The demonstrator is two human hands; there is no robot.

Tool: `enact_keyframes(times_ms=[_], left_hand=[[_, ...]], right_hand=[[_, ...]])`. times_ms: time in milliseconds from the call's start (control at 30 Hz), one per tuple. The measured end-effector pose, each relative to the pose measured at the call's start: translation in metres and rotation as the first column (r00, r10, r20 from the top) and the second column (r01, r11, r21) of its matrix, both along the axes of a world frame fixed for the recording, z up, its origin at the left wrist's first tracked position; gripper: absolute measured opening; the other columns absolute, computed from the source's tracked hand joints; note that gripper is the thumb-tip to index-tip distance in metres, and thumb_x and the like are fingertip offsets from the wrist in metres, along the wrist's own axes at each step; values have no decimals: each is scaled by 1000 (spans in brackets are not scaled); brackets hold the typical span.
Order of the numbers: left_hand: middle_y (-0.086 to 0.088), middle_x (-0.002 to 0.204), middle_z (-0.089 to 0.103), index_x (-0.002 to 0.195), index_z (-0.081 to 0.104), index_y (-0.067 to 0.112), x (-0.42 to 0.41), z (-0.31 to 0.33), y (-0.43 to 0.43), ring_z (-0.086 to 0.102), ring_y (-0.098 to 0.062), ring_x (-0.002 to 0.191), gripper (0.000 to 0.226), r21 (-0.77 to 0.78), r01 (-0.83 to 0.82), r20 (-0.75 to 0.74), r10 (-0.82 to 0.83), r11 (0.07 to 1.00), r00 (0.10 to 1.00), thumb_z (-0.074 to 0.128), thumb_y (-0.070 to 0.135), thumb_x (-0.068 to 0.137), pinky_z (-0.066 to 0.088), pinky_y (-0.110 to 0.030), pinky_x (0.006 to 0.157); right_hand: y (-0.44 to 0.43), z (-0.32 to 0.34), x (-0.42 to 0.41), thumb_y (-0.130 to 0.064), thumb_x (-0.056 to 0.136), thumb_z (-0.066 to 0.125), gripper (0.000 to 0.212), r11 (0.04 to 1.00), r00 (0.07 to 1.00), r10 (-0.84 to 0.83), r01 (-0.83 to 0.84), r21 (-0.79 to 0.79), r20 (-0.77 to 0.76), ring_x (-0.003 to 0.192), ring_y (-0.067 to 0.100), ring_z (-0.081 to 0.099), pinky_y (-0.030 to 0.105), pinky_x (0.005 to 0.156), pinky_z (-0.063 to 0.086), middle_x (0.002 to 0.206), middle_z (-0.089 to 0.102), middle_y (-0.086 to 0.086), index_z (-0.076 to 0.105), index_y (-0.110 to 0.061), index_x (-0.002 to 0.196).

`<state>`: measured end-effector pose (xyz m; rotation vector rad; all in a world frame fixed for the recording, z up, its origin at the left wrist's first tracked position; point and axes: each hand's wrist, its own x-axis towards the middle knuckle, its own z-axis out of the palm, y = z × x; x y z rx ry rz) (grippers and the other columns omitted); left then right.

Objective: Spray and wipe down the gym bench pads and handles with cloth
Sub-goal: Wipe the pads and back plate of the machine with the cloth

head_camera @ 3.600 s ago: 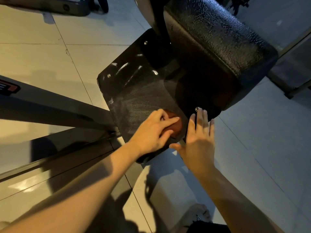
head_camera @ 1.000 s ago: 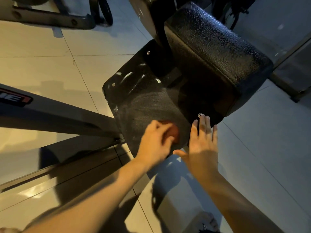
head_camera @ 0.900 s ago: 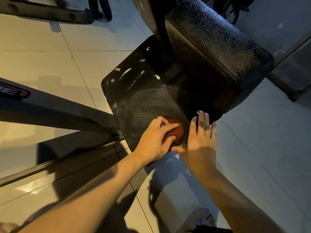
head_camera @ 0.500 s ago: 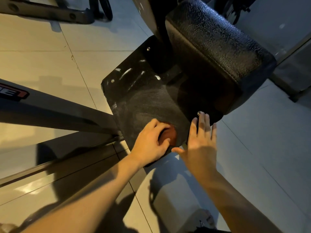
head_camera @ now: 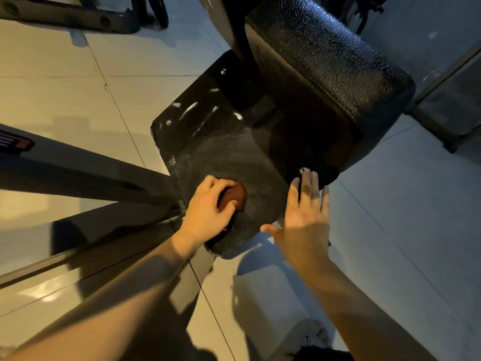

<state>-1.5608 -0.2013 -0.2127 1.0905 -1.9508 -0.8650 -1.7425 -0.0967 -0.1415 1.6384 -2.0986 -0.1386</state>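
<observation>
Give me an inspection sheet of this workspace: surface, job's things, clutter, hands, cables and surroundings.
Surface: black plate, textured, pale streaks near its far edge, below the bench pad.
Job's things: brown cloth on the plate; no spray bottle seen.
Clutter: nothing seen.
Hands: left hand grips the cloth; right hand open, fingers straight, over the plate's edge by a screw.
Cables: nothing seen.
Surroundings: tiled floor, dark frame beam, another machine's base.

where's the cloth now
Head view: the left hand grips the reddish-brown cloth on the black plate, by its near edge, left of the right hand.
</observation>
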Motion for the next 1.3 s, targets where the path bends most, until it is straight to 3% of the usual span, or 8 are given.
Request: enact_keyframes(times_ms=[133, 333, 400, 533, 733, 867, 1100, 1300], left_hand=[[-6, 121, 52, 129, 59, 23, 3, -5, -16, 57, -31, 114, 38, 358, -383, 21, 403, 851, 915, 67, 31, 93, 46, -40, 99], [4, 108, 52, 128, 69, 23, -44, 50, -6, 55, -14, 102, 42, -84, 91, -65, -96, 992, 993, 77, 30, 87, 42, -24, 90], [1, 111, 54, 130, 69, 20, -40, 48, -38, 57, -20, 106, 43, -117, 36, -38, -41, 992, 998, 76, 30, 88, 41, -25, 93], [-6, 118, 53, 137, 64, 21, -15, 22, -71, 56, -27, 115, 44, 187, -327, 3, 333, 926, 943, 68, 32, 94, 41, -34, 103], [2, 111, 56, 130, 69, 20, -63, 65, -48, 56, -17, 109, 42, -164, 65, -89, -80, 984, 993, 75, 27, 88, 39, -21, 95], [3, 112, 52, 134, 67, 22, -49, 52, -76, 55, -21, 112, 44, 34, -230, -89, 232, 973, 969, 72, 33, 92, 40, -27, 97], [4, 111, 55, 128, 70, 22, -70, 72, -43, 56, -13, 105, 42, -153, 121, -90, -136, 981, 987, 76, 32, 88, 45, -27, 92], [1, 112, 54, 132, 67, 22, -59, 67, -68, 58, -19, 107, 43, 72, -169, -105, 176, 983, 979, 74, 35, 91, 41, -25, 89]], right_hand=[[0, 1, 0, -84, 76, 33, 118, 1000, 999, 0, 0, -14, 36, 153, 43, 19, 58, 123, 15, 162, 25, 29, 35, 6, 152], [-2, 4, 1, -72, 59, 80, 129, 1000, 1000, 8, -7, -13, 26, 153, 43, 20, 56, 123, 12, 162, 25, 29, 36, 6, 152], [0, 6, 3, -73, 60, 80, 129, 1000, 1000, -9, 9, 5, 29, 153, 42, 19, 55, 123, 10, 163, 25, 28, 35, 5, 153], [1, 3, 2, -75, 62, 76, 129, 1000, 999, -10, 10, 7, 51, 153, 43, 20, 55, 123, 10, 163, 24, 27, 34, 4, 154], [-1, 11, 5, -78, 64, 73, 127, 999, 999, -26, 25, 25, 39, 154, 40, 18, 55, 124, 13, 164, 23, 26, 32, 2, 155], [3, 8, 3, -78, 66, 71, 125, 1000, 998, -14, 12, 17, 62, 154, 40, 18, 56, 123, 17, 164, 23, 26, 33, 2, 155], [-2, 12, 4, -80, 65, 70, 126, 999, 998, -30, 29, 22, 58, 154, 39, 20, 54, 123, 11, 164, 23, 25, 32, 0, 156], [2, 10, 6, -77, 64, 74, 127, 999, 997, -25, 24, 22, 73, 154, 40, 19, 56, 124, 14, 164, 23, 26, 33, 3, 155]])
